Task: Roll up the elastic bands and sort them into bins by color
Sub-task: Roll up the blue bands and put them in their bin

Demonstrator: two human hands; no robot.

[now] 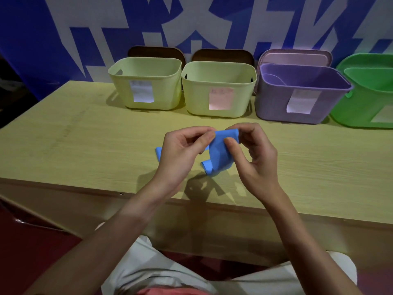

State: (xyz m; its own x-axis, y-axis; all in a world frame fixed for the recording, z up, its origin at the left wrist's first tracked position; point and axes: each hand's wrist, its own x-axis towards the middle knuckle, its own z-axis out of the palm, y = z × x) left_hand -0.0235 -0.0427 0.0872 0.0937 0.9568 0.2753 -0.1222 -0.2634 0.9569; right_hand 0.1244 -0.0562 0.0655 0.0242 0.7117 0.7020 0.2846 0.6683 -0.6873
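At the centre of the frame your left hand [180, 150] and right hand [253, 154] both pinch the blue band [220, 152] at its top, just above the table [85, 145]. The rest of the band hangs down, its lower end curled on the wood. Across the top stand four bins: two yellow [146, 81] [219, 88], one purple [297, 92], one green [368, 92] at the right edge.

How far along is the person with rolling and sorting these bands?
Early or midway, as far as I can see. Both hands, left hand and right hand, are rolling a blue band above the table. Nothing shows inside the two yellow bins or green bin; the purple bin may hold something. Binning this band remains.
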